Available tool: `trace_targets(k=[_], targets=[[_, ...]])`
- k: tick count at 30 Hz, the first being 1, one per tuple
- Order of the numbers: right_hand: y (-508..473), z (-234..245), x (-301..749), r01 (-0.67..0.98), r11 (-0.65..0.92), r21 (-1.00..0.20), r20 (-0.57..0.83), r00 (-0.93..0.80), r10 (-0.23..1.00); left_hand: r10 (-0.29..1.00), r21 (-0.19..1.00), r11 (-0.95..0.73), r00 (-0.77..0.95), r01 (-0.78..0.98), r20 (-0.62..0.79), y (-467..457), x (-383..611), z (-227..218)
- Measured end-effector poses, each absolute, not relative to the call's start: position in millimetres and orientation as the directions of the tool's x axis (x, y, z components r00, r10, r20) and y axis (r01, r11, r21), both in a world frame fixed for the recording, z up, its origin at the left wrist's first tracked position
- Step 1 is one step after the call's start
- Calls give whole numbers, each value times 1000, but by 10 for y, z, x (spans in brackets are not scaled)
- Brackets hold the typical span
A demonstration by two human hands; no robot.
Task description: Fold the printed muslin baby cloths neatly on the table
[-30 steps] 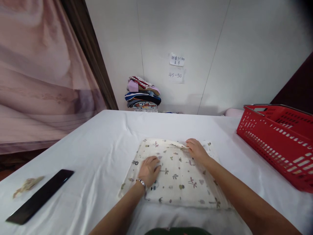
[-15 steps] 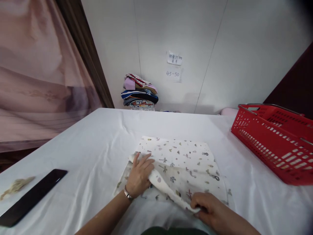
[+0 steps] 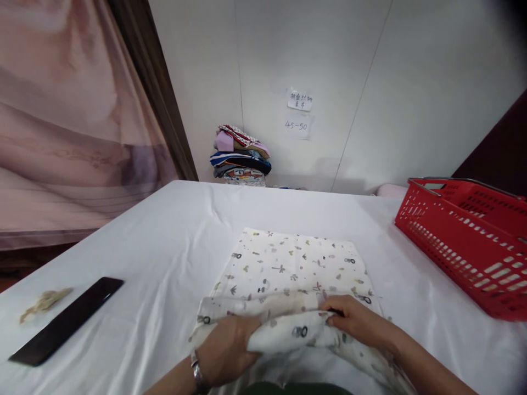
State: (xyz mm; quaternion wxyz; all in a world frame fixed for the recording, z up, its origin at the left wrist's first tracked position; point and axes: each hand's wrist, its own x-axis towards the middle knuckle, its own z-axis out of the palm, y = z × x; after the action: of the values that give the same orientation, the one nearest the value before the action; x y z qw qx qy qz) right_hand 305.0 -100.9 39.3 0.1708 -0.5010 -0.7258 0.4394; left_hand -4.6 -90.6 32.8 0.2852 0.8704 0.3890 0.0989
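The cloth [image 3: 294, 269] lies on the tabletop [image 3: 164, 247], its flat part spreading out beyond both hands and its near part bunched up between them. The left hand [image 3: 233, 348] is curled round one end of the raised fold, its fingertips partly hidden by fabric; the right hand [image 3: 349, 318] pinches the same fold between thumb and fingers. Some fabric also hangs below and beside the right hand.

The cloth looks thin, light and limp, so it should bend without effort, crease easily and not break. It seems to lie in more than one layer, and these could slide over each other; a pinch that takes in every layer would suit it best. The doubled fold between the hands looks the firmest hold, with the hands set apart to limit sagging.
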Motion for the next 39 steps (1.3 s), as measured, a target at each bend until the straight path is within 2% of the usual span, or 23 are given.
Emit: trace_targets(k=[3, 5, 8, 11, 13, 16, 18, 26, 30, 34, 37, 39], targets=[[-809, 339, 3088, 567, 91, -819, -184, -409, 894, 849, 456, -458, 528, 763, -30, -708, -87, 379], [-643, 324, 3130, 551, 55, -833, -172, -352, 920, 896, 358, -427, 442, 830, 42, -582, -106, 380], [-379, 308, 3187, 576, 44, -816, -177, -322, 930, 853, 289, -521, 487, 803, 185, -498, -95, 288], [-102, 279, 3221, 616, 84, -783, -228, -410, 883, 754, 259, -655, 595, 710, 278, -560, -36, 137], [105, 248, 3236, 688, 133, -713, -218, -398, 891, 734, 251, -679, 628, 690, 259, -641, 8, 64], [437, 170, 3257, 837, 178, -518, -90, -260, 961, 748, 261, -663, 626, 701, 220, -739, 45, 27], [632, 102, 3268, 887, 169, -429, -43, -206, 978, 760, 278, -650, 612, 708, 219, -771, 48, 28], [849, -26, 3266, 943, 164, -291, -34, -181, 983, 779, 325, -625, 594, 710, 200, -783, 49, 51], [772, 31, 3255, 938, 151, -313, 60, -139, 989, 746, 318, -660, 643, 681, 172, -680, 28, 65], [787, 255, 3463, 910, 41, -412, 168, 32, 985, 733, 194, -674, 616, 712, 288, -226, -135, 373], [862, 598, 3845, 843, -67, -533, 275, 248, 929, 814, 132, -516, 436, 846, 383, 362, -410, 909], [880, 853, 4143, 767, -109, -632, 326, 391, 860, 844, 179, -323, 197, 929, 499, 769, -637, 1292]])
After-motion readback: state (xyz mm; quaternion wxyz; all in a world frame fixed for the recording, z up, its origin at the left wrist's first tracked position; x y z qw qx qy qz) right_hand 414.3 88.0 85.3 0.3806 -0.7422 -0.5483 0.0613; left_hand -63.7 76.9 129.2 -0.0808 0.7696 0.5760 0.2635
